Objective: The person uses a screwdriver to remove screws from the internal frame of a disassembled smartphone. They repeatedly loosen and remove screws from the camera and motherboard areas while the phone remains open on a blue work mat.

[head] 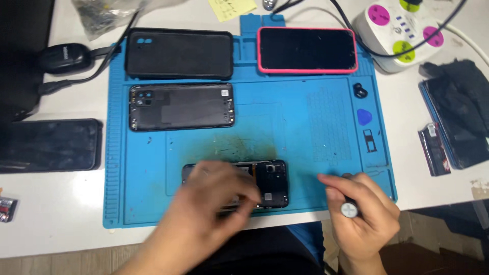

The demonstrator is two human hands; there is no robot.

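An opened phone (270, 184) with its back removed lies near the front edge of a blue repair mat (300, 122). My left hand (209, 203) rests over the phone's left part, blurred, fingers spread on it. To the right, my right hand (359, 209) is closed around a small screwdriver (349, 209) whose round silver cap faces the camera; it sits just right of the phone, not touching it.
On the mat lie a black phone case (178, 52), a removed back cover (181, 106), a pink-cased phone (307, 49), a blue pick (363, 117) and a SIM tray (369, 140). Another dark phone (48, 145) lies left of the mat. A power strip (402, 30) stands at the back right.
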